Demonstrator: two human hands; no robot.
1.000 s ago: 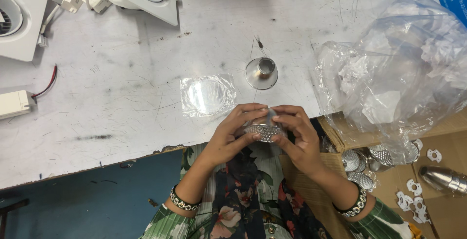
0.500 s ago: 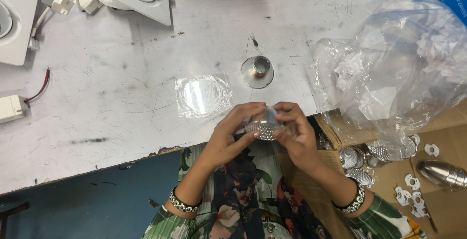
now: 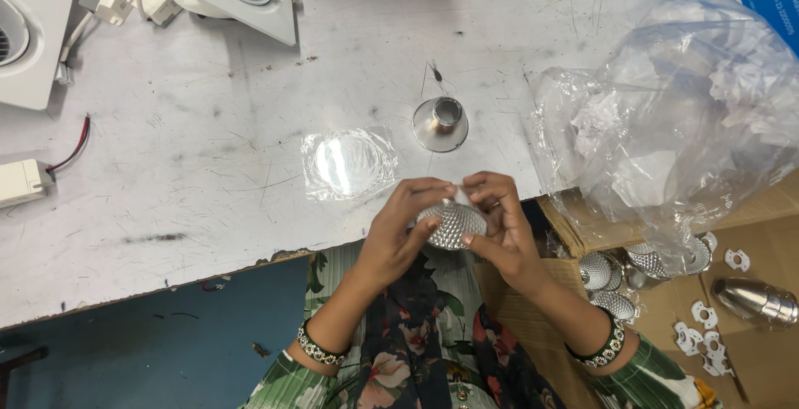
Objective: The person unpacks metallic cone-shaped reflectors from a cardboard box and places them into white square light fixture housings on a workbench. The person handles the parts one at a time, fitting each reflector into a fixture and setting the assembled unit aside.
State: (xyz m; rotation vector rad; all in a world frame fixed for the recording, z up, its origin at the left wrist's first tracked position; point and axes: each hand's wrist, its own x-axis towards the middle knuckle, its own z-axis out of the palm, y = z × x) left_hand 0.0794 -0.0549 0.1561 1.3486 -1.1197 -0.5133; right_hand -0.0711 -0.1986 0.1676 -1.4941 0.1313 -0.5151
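At the worktop's (image 3: pixel 166 176) near edge, both the left hand (image 3: pixel 399 230) and right hand (image 3: pixel 498 226) pinch the dimpled reflector (image 3: pixel 449 224) between fingertips; better to hold it by the rim, keeping fingers off its shiny facets, I judge.

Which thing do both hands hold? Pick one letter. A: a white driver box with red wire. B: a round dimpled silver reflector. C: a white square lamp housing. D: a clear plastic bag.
B: the left hand and right hand pinch the dimpled silver reflector between their fingers at the table's edge.
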